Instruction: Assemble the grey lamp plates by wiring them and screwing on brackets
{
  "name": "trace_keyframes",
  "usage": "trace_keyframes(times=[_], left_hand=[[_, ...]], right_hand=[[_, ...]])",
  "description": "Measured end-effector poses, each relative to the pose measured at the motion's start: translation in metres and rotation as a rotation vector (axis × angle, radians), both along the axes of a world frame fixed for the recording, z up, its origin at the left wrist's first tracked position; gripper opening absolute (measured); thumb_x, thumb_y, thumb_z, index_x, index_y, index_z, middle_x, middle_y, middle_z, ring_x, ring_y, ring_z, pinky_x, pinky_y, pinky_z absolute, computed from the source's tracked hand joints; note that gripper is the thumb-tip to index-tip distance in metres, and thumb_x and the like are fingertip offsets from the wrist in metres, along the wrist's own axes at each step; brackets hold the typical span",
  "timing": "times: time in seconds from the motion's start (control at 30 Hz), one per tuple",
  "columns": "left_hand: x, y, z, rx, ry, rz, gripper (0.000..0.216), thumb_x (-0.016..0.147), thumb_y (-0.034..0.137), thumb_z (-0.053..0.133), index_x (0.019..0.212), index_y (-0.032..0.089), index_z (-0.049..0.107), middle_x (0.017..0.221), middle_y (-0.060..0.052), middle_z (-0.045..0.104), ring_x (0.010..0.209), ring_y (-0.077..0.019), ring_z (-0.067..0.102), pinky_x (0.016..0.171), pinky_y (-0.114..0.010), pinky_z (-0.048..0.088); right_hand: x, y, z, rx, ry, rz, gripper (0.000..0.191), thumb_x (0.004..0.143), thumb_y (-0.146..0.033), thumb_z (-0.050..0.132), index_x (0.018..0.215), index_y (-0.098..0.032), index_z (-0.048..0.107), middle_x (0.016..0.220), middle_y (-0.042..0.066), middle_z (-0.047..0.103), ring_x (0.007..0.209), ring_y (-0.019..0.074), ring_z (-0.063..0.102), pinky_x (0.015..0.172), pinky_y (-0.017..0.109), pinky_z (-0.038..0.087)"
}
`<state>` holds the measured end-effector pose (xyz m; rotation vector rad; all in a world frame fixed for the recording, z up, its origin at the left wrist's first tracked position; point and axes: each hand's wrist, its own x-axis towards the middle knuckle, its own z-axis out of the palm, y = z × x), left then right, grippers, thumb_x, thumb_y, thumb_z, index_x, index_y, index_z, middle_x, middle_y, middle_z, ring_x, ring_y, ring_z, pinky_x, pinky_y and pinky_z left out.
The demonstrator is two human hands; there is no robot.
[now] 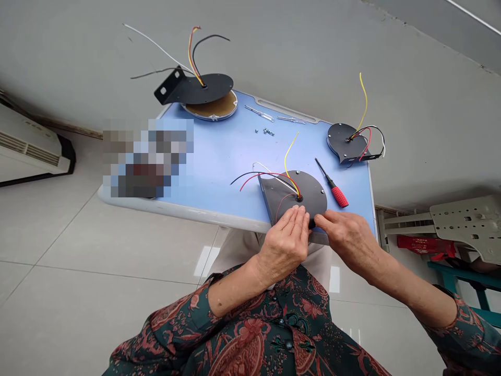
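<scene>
A round black plate (pixel 312 189) with a bent bracket edge lies at the table's near side. Yellow, red, black and white wires (pixel 290 180) come out through its centre hole, and screws show on its rim. My left hand (pixel 287 237) rests on the plate's near part, its fingers stretched out side by side. At the plate's right near edge, the thumb and finger of my right hand (pixel 350 235) are pinched together; whatever they hold is hidden. A screwdriver (pixel 338 196) with a red and black handle lies just right of the plate.
Another wired black plate (pixel 340 140) sits at the table's right end. At the back left, a bracketed plate (pixel 211 87) rests on a round brownish disc (pixel 215 108). Several small screws (pixel 268 131) and two clear-handled screwdrivers (pixel 261 113) lie on the blue table (pixel 223 167). A wall stands behind.
</scene>
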<state>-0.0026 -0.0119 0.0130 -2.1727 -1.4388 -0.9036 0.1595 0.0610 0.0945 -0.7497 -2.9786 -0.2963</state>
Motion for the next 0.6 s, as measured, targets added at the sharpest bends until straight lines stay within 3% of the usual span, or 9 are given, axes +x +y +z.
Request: trace_keyframes(times=[0.13,0.37,0.6], left_hand=[[0.001,0.000,0.002,0.010,-0.002,0.001,0.031,0.099,0.010,0.052,0.123,-0.008,0.062,0.126,-0.029,0.067,0.124,-0.0333,0.065,0.103,-0.044,0.061],[0.001,0.002,0.006,0.063,0.035,0.035,0.026,0.097,0.010,0.056,0.113,-0.007,0.067,0.117,-0.028,0.072,0.109,-0.0316,0.073,0.097,-0.040,0.064],[0.002,0.003,0.005,0.052,0.035,0.020,0.027,0.097,0.010,0.056,0.114,-0.009,0.067,0.118,-0.030,0.070,0.110,-0.0325,0.073,0.098,-0.041,0.063]], right_hand=[[-0.007,-0.001,0.005,0.049,-0.080,0.025,0.030,0.079,0.009,0.047,0.070,-0.019,0.054,0.061,-0.001,0.050,0.051,0.0138,0.036,0.055,0.031,0.021],[-0.007,0.006,0.002,0.082,-0.156,0.046,0.028,0.076,0.007,0.047,0.070,-0.019,0.057,0.061,0.001,0.055,0.049,0.0141,0.037,0.055,0.031,0.018],[-0.005,0.011,-0.006,0.022,-0.171,0.024,0.022,0.070,0.001,0.048,0.069,-0.019,0.059,0.058,0.002,0.059,0.049,0.0150,0.038,0.057,0.032,0.017]])
